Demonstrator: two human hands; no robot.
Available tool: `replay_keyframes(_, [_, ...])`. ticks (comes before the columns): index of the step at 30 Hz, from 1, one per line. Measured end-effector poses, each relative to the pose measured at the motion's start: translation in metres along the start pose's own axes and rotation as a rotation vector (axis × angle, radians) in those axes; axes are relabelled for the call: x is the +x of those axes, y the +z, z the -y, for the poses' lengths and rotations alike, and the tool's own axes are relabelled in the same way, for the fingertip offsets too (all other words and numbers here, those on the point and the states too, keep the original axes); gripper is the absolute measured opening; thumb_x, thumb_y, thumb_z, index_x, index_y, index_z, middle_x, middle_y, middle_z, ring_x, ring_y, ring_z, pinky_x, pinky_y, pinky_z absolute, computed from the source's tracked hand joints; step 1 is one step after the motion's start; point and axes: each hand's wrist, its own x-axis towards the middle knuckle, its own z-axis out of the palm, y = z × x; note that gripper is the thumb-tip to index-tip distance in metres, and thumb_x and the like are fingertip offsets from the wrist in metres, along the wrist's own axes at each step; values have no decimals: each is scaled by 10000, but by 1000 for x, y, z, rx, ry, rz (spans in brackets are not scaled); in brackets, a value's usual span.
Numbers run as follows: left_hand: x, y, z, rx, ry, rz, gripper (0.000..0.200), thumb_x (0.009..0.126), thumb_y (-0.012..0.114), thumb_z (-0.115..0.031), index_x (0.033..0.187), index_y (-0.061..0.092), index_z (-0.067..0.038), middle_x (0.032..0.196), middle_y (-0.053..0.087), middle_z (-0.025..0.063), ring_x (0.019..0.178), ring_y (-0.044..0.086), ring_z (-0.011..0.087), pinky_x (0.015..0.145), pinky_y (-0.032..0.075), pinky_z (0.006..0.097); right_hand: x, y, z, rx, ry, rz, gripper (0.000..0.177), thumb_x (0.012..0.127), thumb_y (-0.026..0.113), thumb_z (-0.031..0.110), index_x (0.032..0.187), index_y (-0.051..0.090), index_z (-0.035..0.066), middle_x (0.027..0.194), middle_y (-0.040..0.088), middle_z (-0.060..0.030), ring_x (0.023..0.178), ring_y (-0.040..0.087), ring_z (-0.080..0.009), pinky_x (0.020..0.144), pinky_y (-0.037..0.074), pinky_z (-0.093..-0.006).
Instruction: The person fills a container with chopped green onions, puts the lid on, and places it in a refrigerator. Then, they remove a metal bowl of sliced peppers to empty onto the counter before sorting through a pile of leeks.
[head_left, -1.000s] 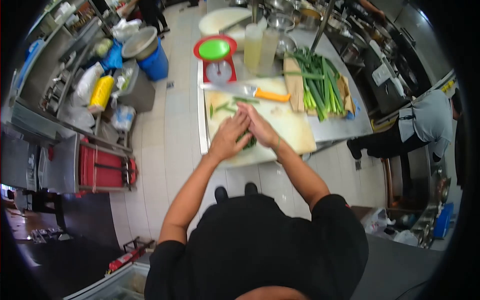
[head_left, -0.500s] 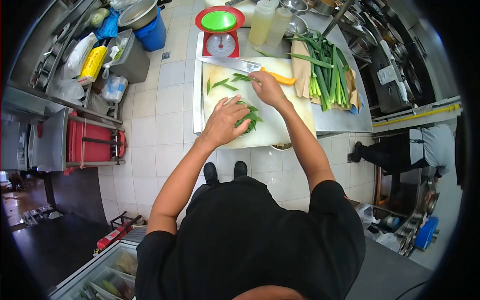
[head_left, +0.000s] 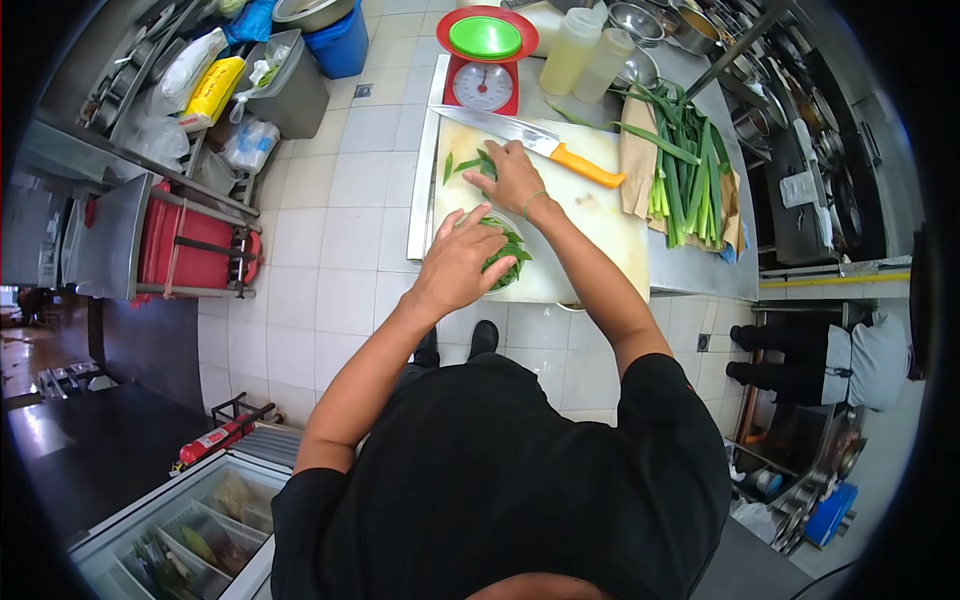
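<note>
My left hand [head_left: 462, 262] rests over a clear bowl [head_left: 519, 234] of cut green leaf pieces [head_left: 510, 268]. Its fingers are spread across the bowl's left side. Just beyond it, my right hand [head_left: 515, 180] lies palm down on the white cutting board [head_left: 590, 235]. Thumb and fingers stand apart around a small heap of green slices [head_left: 487, 168], partly hidden under them. One loose slice [head_left: 448, 167] lies farther left. A knife [head_left: 535, 140] with a yellow handle lies across the board's far side, untouched, behind my right hand.
A red scale [head_left: 484, 85] with a green plate stands beyond the board. Squeeze bottles [head_left: 572, 52] and metal bowls [head_left: 637, 22] are to its right. Long green onions [head_left: 690, 180] lie on brown paper at the right. Another person [head_left: 825, 362] stands at far right.
My right hand has moved from beside the knife handle leftward onto the green slices, nearer the bowl. My left hand stays at the bowl. The view has shifted, and the other person has changed stance.
</note>
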Motion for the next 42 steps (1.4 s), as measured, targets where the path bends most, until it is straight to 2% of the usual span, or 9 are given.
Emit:
replay_keyframes(3, [1,-1,0,-12,-2,8,276,844,692,-255,1033,679,-55,1099,660,89,1287,463,316,1070,302,503,10,1,17,-44,-132,127,577,799,695,483,1222,584,107,1118,528,-175,1084,515,-332,861,455,-413])
replay_keyframes(9, [0,0,1,-31,-19,2,274,837,697,-247,1038,682,-60,1119,652,93,1299,449,312,1077,292,505,36,22,8,-152,-564,40,278,801,693,356,990,716,152,1077,617,-46,1067,532,-231,848,389,-381])
replay_keyframes(12, [0,4,2,-37,-33,-8,269,846,687,-244,1044,682,-62,1127,650,92,1303,444,311,1080,289,505,40,12,-16,-214,-519,133,251,810,680,354,953,725,154,1080,636,-20,1050,546,-223,849,397,-386])
replay_keyframes(16, [2,2,2,-20,-33,28,266,857,674,-246,1055,679,-68,1132,649,90,1306,443,310,1081,287,509,17,-26,-32,-155,-514,222,378,803,675,386,1094,686,144,1177,619,-80,1084,539,-298,955,415,-432])
replay_keyframes(17, [3,3,3,-18,-21,10,249,855,670,-243,1029,677,-65,1117,645,92,1299,444,320,1077,290,506,12,-31,-35,-165,-513,268,536,763,719,397,1240,615,174,1343,518,-113,1153,496,-340,1012,401,-424])
replay_keyframes(22, [10,9,11,19,22,27,232,858,660,-234,1025,657,-72,1128,627,100,1302,433,336,1070,283,514,14,-38,-30,-373,-642,492,796,645,824,305,1369,506,216,1492,327,-106,1220,424,-363,1027,394,-432])
replay_keyframes(29, [12,4,5,-7,-20,32,298,858,670,-254,1081,663,-56,1158,629,104,1325,417,321,1076,285,502,-11,-24,-67,49,-448,291,233,782,688,171,1004,698,102,1081,594,-154,964,583,-344,863,480,-400])
replay_keyframes(35, [46,24,19,70,90,-32,312,834,689,-263,1063,667,-52,1187,556,113,1227,471,306,1023,328,465,-15,-21,-107,80,-407,95,169,678,627,99,825,707,72,767,651,-173,715,619,-330,667,490,-425])
replay_keyframes(42, [45,18,23,-112,90,-100,529,786,739,-345,1144,578,9,1210,510,183,1158,475,337,987,359,419,-33,-104,-84,459,-31,83,125,818,657,105,885,709,13,769,658,-48,679,622,-99,609,496,-255])
